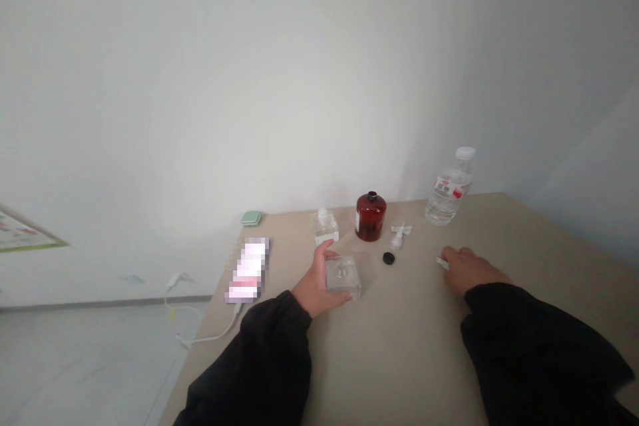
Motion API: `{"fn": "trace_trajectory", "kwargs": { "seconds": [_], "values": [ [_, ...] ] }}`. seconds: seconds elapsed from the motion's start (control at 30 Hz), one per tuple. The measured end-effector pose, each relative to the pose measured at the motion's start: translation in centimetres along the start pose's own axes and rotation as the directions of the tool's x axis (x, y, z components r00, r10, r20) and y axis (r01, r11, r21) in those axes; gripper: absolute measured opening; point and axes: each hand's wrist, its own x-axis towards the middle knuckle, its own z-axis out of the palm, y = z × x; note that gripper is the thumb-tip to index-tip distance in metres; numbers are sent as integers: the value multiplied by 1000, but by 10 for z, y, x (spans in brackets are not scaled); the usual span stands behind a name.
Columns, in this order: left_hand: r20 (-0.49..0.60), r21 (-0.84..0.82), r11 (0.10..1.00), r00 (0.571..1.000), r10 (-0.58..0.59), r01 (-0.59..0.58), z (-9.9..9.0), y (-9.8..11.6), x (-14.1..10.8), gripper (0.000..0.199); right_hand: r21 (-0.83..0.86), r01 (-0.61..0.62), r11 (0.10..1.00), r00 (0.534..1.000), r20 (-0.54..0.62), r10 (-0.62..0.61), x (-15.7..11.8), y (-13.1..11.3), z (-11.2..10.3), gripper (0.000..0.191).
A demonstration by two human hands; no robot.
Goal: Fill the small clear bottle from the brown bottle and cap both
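My left hand (315,285) is wrapped round the side of a clear square glass bottle (343,277), whose faces look see-through. To the right, my right hand (469,269) is closed low over the table, with the tip of a small white piece (441,263) sticking out from its fingers; the rest of that piece is hidden. Behind the held bottle stands another square clear bottle (327,234) with a white top. A dark red-brown round bottle (371,219) stands uncapped between the hands, farther back. Near it lie a small black cap (389,258) and a white spray pump head (398,238).
A clear water bottle (450,188) with a white cap stands at the back right. On the left lie a phone (248,269) with a white cable (214,338) and a small green case (251,218). The beige table (394,359) meets a wall behind.
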Motion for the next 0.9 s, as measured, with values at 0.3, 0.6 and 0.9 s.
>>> {"fn": "trace_trajectory", "kwargs": {
  "seconds": [0.3,0.6,0.9],
  "values": [
    [-24,2,1000,999,-25,25,1,4,1,109,543,401,738,915,-204,-347,-42,-103,-76,28],
    [-11,-119,991,998,59,-60,5,5,2,106,594,710,378,675,-423,-604,-65,-174,-18,28],
    [-28,-105,994,999,36,-39,2,7,2,108,535,687,491,714,-372,-593,-60,-172,-7,40]
  ]
}}
